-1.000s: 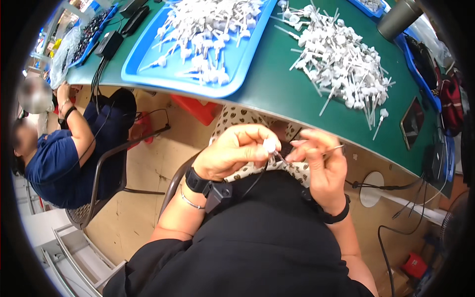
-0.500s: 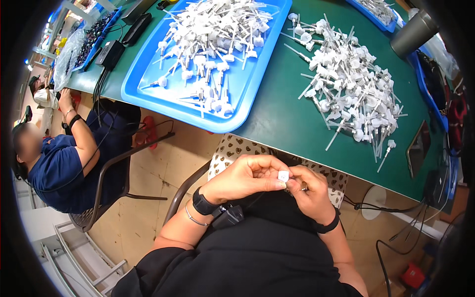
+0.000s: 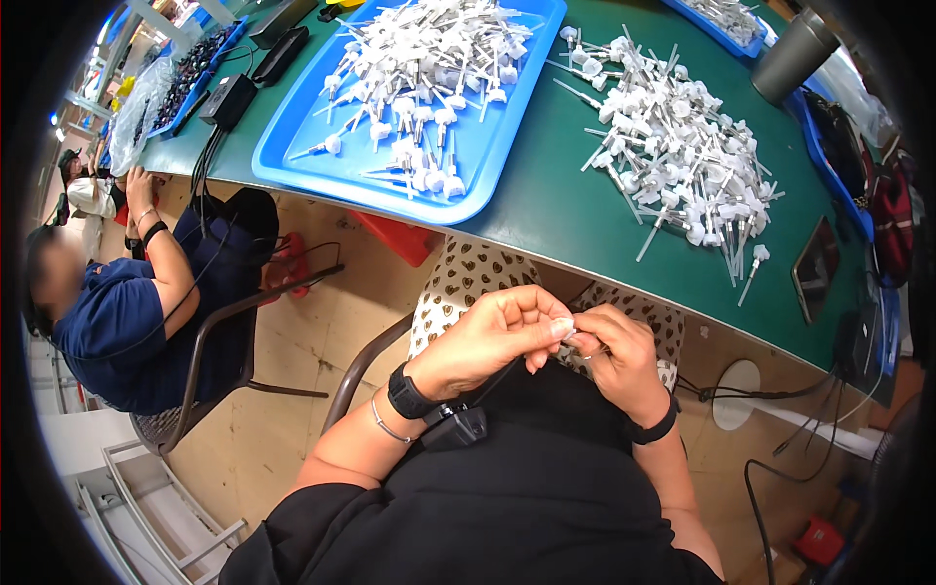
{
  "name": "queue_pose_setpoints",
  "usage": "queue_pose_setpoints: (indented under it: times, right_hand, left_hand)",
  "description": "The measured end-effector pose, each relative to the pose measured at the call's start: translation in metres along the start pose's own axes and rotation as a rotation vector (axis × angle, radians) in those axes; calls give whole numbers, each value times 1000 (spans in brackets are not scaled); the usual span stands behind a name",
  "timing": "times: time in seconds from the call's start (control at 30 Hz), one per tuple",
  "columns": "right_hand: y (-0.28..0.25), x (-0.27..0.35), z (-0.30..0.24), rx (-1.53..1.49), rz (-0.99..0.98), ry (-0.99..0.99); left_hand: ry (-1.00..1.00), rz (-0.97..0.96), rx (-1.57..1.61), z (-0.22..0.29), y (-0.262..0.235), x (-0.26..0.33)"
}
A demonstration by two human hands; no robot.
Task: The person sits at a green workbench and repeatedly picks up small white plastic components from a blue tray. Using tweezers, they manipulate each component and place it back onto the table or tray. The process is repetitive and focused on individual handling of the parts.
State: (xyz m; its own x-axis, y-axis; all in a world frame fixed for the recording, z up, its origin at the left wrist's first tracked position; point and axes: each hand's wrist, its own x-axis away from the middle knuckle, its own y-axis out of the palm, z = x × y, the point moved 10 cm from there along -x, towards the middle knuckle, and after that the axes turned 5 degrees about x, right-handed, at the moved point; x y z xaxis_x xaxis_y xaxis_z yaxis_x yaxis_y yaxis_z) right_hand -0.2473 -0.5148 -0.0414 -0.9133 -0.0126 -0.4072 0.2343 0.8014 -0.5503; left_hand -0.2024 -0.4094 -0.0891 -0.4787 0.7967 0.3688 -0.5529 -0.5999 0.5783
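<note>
My left hand (image 3: 497, 336) and my right hand (image 3: 619, 356) meet over my lap, below the edge of the green table (image 3: 546, 210). Both pinch one small white pump part (image 3: 575, 331) between their fingertips; most of it is hidden by the fingers. A blue tray (image 3: 478, 156) on the table holds several white pump parts with thin tubes. To its right lies a loose pile of white pump parts (image 3: 682, 156) on the bare table top.
A person in a dark blue shirt (image 3: 117, 322) sits at the left on a metal chair. A grey cup (image 3: 792, 54) stands at the far right of the table, a dark phone (image 3: 817, 268) near its front edge. Cables hang under the table.
My hands have drawn closer together and lower over my lap; the white part seen earlier between them is now almost covered by my fingers. The view has shifted slightly.
</note>
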Motion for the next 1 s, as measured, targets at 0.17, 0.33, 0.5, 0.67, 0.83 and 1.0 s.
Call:
queue_pose_setpoints:
  times: [0.17, 0.33, 0.5, 0.67, 0.83, 1.0]
  right_hand:
    - [4, 7, -9, -38, -83, -25]
    - [12, 13, -13, -264, -241, 65]
    - [20, 17, -23, -565, -377, 76]
    - [18, 13, -29, -509, -413, 72]
    - [11, 9, -4, -398, -191, 117]
    - [6, 3, -3, -388, -70, 138]
  left_hand:
    - [-49, -113, 100, -10, 4, 5]
    - [-106, -184, 133, -11, 15, 15]
    - [-140, -311, 62, -8, 33, 28]
    - [-77, -314, 14, 2, 36, 33]
    - [50, -167, -103, 20, 29, 25]
    - [97, -122, -121, 25, 26, 24]
